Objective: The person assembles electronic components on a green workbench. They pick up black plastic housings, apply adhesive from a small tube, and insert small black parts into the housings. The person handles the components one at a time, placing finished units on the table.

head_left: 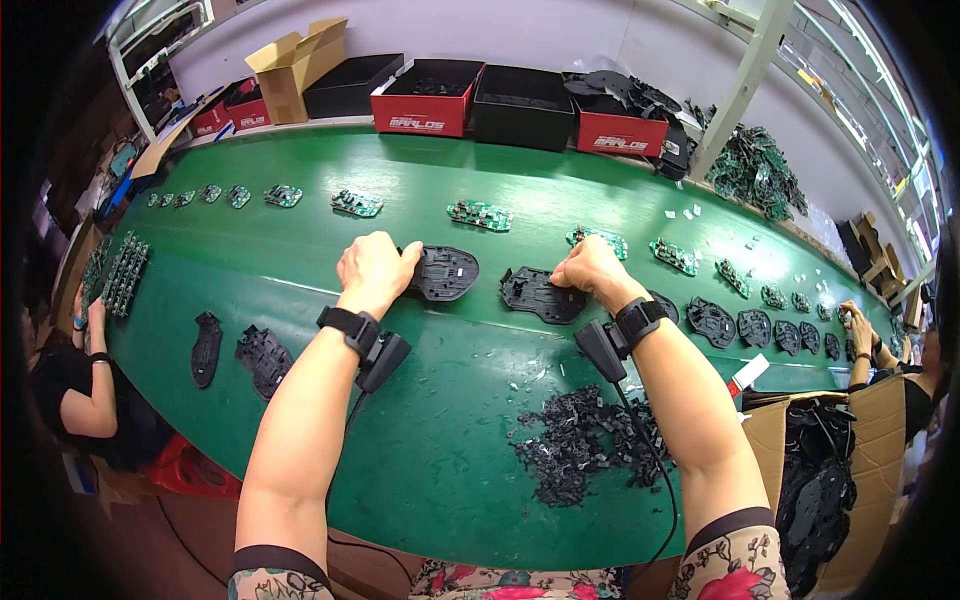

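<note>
A black plastic shell (446, 274), shaped like the base of a computer mouse, lies on the green work surface with its ribbed inside up. My left hand (376, 270) is closed on its left end. To the right lies a second, similar shell (538, 295). Over the right end of that one, the fingers of my right hand (592, 270) are pinched together, and whatever is between the fingertips is hidden. Just beyond my right hand lies a green circuit board (597, 241). Small black plastic parts (575, 445) are heaped nearer to me, left of my right forearm.
Several circuit boards (480, 215) form a row across the green belt (400, 165). More shells (711, 322) lie to the right, two others (264, 358) at left. Boxes (425, 98) line the back. A carton of black parts (870, 480) stands at right. Co-workers' hands (858, 330) show at both sides.
</note>
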